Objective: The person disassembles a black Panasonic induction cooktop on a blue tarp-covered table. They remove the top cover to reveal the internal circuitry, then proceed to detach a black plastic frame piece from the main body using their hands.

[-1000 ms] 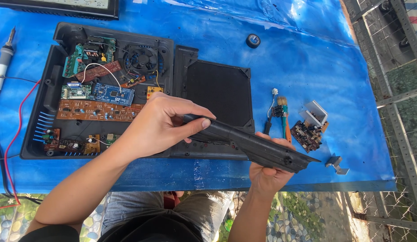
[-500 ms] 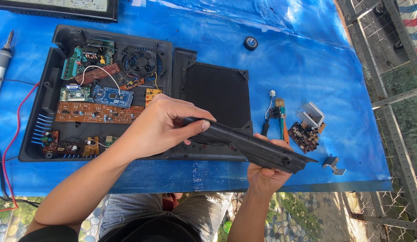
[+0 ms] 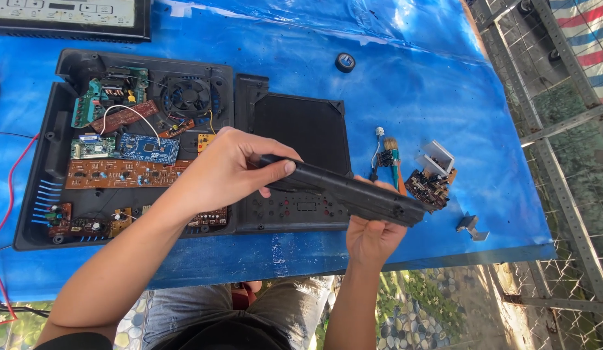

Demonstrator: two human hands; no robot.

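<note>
- Two hands share one long black panel strip (image 3: 343,191), held in the air just in front of the opened black casing (image 3: 55,155) on the blue-covered table (image 3: 444,97)
- Left hand (image 3: 227,172) is curled over the strip's left end, thumb beneath; right hand (image 3: 373,240) cups its right end from below
- Best to support both ends evenly, keeping the strip off the circuit boards (image 3: 123,174) inside the casing

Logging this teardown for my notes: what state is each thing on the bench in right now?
black panel: lifted off the table, tilted, held at both ends
left hand: gripping the panel's upper end
right hand: supporting its lower end from beneath
device case: open, circuit boards and fan exposed
tape roll: lying flat, apart
small circuit module: loose on the blue sheet
</note>
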